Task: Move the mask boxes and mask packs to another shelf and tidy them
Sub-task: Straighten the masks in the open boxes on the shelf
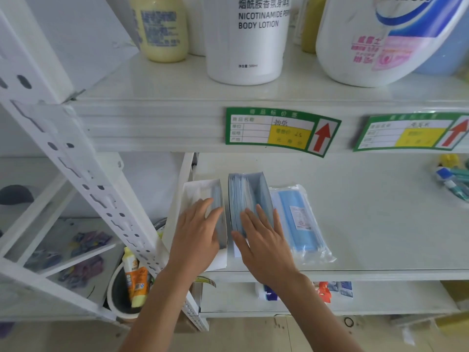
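Note:
Two open mask boxes stand side by side at the left end of the middle shelf (368, 224). The white box (200, 191) on the left holds a few blue masks; my left hand (196, 237) rests flat on it, fingers straight. The blue box (250, 189) beside it is full of masks, and my right hand (266, 240) lies on its near end with straight fingers. A clear pack of blue masks (302, 222) lies flat to the right of the blue box, just beside my right hand.
Lotion and detergent bottles (246, 41) stand on the shelf above, with green price tags (281, 130) on its edge. Small tubes (454, 181) lie at the far right of the middle shelf. A white slotted upright (83, 174) slants at left, with a bucket of tubes (129, 285) below.

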Tool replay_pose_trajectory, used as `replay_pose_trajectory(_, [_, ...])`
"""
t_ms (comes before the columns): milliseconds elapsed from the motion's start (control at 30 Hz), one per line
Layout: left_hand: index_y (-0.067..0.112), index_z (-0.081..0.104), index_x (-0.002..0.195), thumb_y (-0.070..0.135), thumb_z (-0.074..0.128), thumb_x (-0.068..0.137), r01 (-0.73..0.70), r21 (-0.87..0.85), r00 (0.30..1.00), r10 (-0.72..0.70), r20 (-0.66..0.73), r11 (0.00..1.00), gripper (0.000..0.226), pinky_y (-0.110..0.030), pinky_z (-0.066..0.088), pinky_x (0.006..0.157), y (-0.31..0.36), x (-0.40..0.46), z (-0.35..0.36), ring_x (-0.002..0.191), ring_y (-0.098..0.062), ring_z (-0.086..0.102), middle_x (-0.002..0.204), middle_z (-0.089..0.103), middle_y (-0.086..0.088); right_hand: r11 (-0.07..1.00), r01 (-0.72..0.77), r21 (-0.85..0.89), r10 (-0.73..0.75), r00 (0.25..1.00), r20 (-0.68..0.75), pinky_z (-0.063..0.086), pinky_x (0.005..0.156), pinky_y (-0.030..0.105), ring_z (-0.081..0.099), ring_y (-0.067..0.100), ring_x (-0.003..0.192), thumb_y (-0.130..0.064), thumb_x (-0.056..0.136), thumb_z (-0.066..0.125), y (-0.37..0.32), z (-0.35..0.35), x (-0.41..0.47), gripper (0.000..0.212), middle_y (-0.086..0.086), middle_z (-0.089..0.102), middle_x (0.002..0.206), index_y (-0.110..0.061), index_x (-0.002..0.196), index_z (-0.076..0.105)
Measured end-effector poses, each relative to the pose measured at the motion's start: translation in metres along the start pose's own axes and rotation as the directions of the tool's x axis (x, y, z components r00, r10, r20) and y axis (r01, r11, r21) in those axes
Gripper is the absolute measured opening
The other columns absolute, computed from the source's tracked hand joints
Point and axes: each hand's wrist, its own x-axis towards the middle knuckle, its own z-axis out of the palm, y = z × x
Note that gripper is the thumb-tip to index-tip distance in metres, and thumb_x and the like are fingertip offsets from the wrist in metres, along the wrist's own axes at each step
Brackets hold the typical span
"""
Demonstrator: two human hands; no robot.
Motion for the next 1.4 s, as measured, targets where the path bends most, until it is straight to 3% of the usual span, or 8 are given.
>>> replay_pose_trajectory(200, [0.018, 0.054, 0.142, 0.005, 0.059, 0.092, -0.174, -0.077, 0.984, 0.176, 0.016, 0.982, 0.052, -0.049, 0.03, 0.119, 0.02, 0.01, 0.007, 0.146, -0.024, 0.036, 0.151, 0.048, -0.001, 0.99, 0.061, 0.123, -0.057, 0.998, -0.042, 0.027, 0.121, 0.043, 0.05, 0.019, 0.133, -0.022, 0.103, 0.028, 0.009, -0.01, 0.0, 0.045, 0.004, 0.056, 0.142, -0.012, 0.143, 0.046])
replay_pose_trajectory(300, [0.02, 0.044, 0.149, 0.014, 0.053, 0.099, -0.179, -0.111, 0.981, 0.186, 0.054, 0.977, 0.051, -0.045, 0.021, 0.124, 0.033, 0.018, 0.014, 0.15, -0.021, 0.03, 0.154, 0.046, 0.002, 0.972, 0.026, 0.232, 0.001, 0.994, -0.113, 0.05, 0.092, 0.032, 0.06, 0.022, 0.105, -0.002, 0.096, 0.045, 0.016, -0.017, 0.005, 0.039, 0.005, 0.065, 0.121, -0.011, 0.132, 0.055])
replay_pose_trajectory(400, [0.026, 0.045, 0.146, 0.026, 0.044, 0.103, -0.184, -0.071, 0.979, 0.189, 0.076, 0.98, 0.043, -0.046, 0.016, 0.123, 0.038, 0.021, 0.018, 0.149, -0.019, 0.031, 0.151, 0.049, 0.007, 0.97, 0.011, 0.244, 0.021, 0.991, -0.129, 0.047, 0.074, 0.024, 0.062, 0.023, 0.096, 0.002, 0.091, 0.051, 0.026, -0.023, 0.01, 0.036, 0.004, 0.067, 0.115, -0.01, 0.123, 0.064])
replay_pose_trajectory(567, [0.028, 0.061, 0.134, 0.044, 0.036, 0.105, -0.159, 0.012, 0.984, 0.158, 0.077, 0.987, 0.042, -0.048, 0.018, 0.122, 0.035, 0.022, 0.02, 0.141, -0.017, 0.037, 0.144, 0.052, 0.006, 0.964, 0.0, 0.267, 0.032, 0.993, -0.116, 0.057, 0.079, 0.035, 0.066, 0.022, 0.097, -0.005, 0.095, 0.054, 0.04, -0.023, 0.012, 0.029, 0.002, 0.067, 0.116, -0.01, 0.118, 0.068])
replay_pose_trajectory(800, [0.022, 0.064, 0.13, 0.042, 0.048, 0.101, -0.121, -0.041, 0.99, 0.124, 0.068, 0.992, 0.038, -0.044, 0.021, 0.122, 0.031, 0.024, 0.021, 0.138, -0.017, 0.04, 0.139, 0.053, 0.005, 0.98, -0.008, 0.198, 0.029, 0.994, -0.104, 0.056, 0.082, 0.04, 0.061, 0.028, 0.104, 0.009, 0.086, 0.057, 0.04, -0.02, 0.017, 0.035, 0.007, 0.057, 0.129, -0.007, 0.112, 0.074])
replay_pose_trajectory(1067, [0.025, 0.061, 0.131, 0.039, 0.05, 0.1, -0.111, -0.057, 0.992, 0.115, 0.056, 0.992, 0.036, -0.046, 0.022, 0.122, 0.031, 0.022, 0.025, 0.138, -0.017, 0.039, 0.137, 0.051, 0.007, 0.989, 0.036, 0.143, -0.003, 0.974, -0.227, 0.052, 0.085, 0.043, 0.057, 0.028, 0.095, 0.003, 0.087, 0.064, 0.049, -0.015, 0.012, 0.016, 0.009, 0.063, 0.111, -0.002, 0.096, 0.076])
replay_pose_trajectory(1233, [0.026, 0.06, 0.131, 0.039, 0.049, 0.101, -0.111, -0.054, 0.992, 0.113, 0.049, 0.992, 0.035, -0.048, 0.022, 0.121, 0.03, 0.02, 0.026, 0.14, -0.017, 0.038, 0.14, 0.051, 0.006, 0.981, 0.052, 0.187, -0.008, 0.973, -0.229, 0.056, 0.082, 0.039, 0.063, 0.026, 0.087, 0.013, 0.079, 0.065, 0.046, -0.017, 0.017, 0.033, 0.007, 0.067, 0.105, -0.005, 0.105, 0.076])
replay_pose_trajectory(1400, [0.025, 0.061, 0.13, 0.037, 0.049, 0.1, -0.109, -0.06, 0.993, 0.112, 0.045, 0.992, 0.034, -0.05, 0.022, 0.121, 0.031, 0.019, 0.026, 0.14, -0.016, 0.037, 0.14, 0.051, 0.006, 0.966, -0.025, 0.256, 0.089, 0.967, -0.241, 0.055, 0.081, 0.042, 0.063, 0.032, 0.09, 0.018, 0.078, 0.054, 0.044, -0.013, 0.019, 0.048, 0.011, 0.059, 0.122, -0.004, 0.118, 0.069])
